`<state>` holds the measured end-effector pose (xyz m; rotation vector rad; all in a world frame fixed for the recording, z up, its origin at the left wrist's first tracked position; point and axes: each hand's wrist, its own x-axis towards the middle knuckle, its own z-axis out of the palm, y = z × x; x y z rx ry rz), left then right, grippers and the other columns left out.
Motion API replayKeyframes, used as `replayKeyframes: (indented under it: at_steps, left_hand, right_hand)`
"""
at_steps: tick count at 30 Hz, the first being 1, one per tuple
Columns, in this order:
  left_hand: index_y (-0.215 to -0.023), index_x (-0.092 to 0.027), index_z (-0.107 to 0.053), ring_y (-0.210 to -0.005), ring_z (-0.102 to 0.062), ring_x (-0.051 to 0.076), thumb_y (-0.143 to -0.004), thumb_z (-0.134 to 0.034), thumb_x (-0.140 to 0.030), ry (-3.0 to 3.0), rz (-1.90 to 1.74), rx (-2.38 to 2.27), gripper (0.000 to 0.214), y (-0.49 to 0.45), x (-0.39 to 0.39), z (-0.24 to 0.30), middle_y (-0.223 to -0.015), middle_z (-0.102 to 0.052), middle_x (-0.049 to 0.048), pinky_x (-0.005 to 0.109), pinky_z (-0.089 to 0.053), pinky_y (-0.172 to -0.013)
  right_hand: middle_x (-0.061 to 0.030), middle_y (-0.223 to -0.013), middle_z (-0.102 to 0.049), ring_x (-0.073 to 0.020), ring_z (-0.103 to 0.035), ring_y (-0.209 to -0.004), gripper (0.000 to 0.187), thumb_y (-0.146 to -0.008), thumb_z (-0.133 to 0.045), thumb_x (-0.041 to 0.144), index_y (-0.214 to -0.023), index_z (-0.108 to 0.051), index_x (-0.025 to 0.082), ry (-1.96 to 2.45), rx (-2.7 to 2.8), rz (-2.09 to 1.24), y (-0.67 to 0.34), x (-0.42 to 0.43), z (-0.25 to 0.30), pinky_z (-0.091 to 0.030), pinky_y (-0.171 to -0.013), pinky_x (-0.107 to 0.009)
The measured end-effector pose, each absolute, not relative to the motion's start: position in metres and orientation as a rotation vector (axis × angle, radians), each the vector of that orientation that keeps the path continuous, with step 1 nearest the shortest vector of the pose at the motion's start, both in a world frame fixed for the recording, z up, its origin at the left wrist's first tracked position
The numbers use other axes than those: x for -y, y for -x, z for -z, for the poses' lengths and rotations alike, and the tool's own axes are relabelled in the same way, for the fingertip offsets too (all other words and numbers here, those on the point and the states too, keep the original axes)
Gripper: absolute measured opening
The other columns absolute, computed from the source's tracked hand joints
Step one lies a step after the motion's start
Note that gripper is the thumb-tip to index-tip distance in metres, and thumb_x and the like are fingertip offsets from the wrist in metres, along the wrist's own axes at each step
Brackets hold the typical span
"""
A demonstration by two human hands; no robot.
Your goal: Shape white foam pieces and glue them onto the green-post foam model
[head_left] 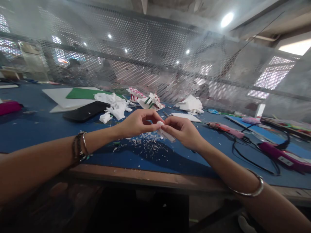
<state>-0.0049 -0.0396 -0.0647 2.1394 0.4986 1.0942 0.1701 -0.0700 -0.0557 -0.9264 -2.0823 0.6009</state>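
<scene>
Both my hands meet above the blue table [36, 129], just over a scatter of white shavings [150, 145]. My left hand [138, 123] pinches the upper end of a small white foam piece [165, 132] with thumb and fingertips. My right hand [183, 131] is curled round the lower part of the same piece, which pokes out below its fingers. A thin dark tool seems to lie between the fingers, too small to make out.
A black flat case [85, 111], crumpled white paper [116, 105], white and green boards [73, 95], small red-and-white foam models [145, 97] and folded paper [189, 105] lie further back. Pink glue guns with black cables [279, 155] sit right. A perforated metal screen [155, 64] stands behind.
</scene>
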Motion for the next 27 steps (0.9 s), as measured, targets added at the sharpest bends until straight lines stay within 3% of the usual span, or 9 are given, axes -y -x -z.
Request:
replayKeyframes:
  at_steps: [12, 15, 18, 27]
  left_hand:
    - [-0.069, -0.013, -0.059, -0.062, -0.057, 0.008, -0.076, -0.047, -0.024, -2.067, -1.034, -0.564, 0.018, 0.0055, 0.0394, 0.0580, -0.066, -0.060, 0.0010, 0.019, -0.047, -0.059]
    - [-0.079, -0.014, -0.059, -0.068, -0.058, 0.009, -0.071, -0.055, -0.025, -2.092, -1.036, -0.522, 0.014, 0.0059, 0.0386, 0.0598, -0.073, -0.061, 0.0019, 0.020, -0.047, -0.062]
    - [-0.088, -0.014, -0.055, -0.071, -0.057, 0.010, -0.064, -0.063, -0.025, -2.095, -1.082, -0.508, 0.027, 0.0049, 0.0381, 0.0625, -0.077, -0.060, 0.0025, 0.021, -0.047, -0.065]
    - [-0.077, -0.011, -0.055, -0.065, -0.056, 0.010, -0.066, -0.061, -0.029, -1.999, -1.160, -0.577, 0.022, -0.0010, 0.0402, 0.0651, -0.071, -0.059, 0.0026, 0.022, -0.048, -0.061]
  right_hand:
    - [0.0031, -0.059, -0.047, -0.0045, -0.039, -0.051, 0.022, -0.074, -0.052, 0.035, -0.068, -0.053, 0.015, 0.954, 2.088, -0.649, -0.1699, 0.0707, 0.0555, -0.030, -0.046, -0.020]
    - [0.0040, -0.057, -0.045, -0.0040, -0.037, -0.049, 0.020, -0.076, -0.050, 0.033, -0.068, -0.053, 0.015, 0.957, 2.061, -0.700, -0.1690, 0.0710, 0.0541, -0.028, -0.043, -0.019]
    - [0.0048, -0.054, -0.043, -0.0040, -0.036, -0.047, 0.019, -0.076, -0.047, 0.030, -0.066, -0.052, 0.015, 0.945, 2.039, -0.718, -0.1679, 0.0713, 0.0524, -0.027, -0.042, -0.018]
    - [0.0025, -0.061, -0.051, -0.0062, -0.042, -0.055, 0.018, -0.078, -0.044, 0.028, -0.070, -0.055, 0.016, 0.939, 2.066, -0.520, -0.1677, 0.0699, 0.0542, -0.033, -0.051, -0.020]
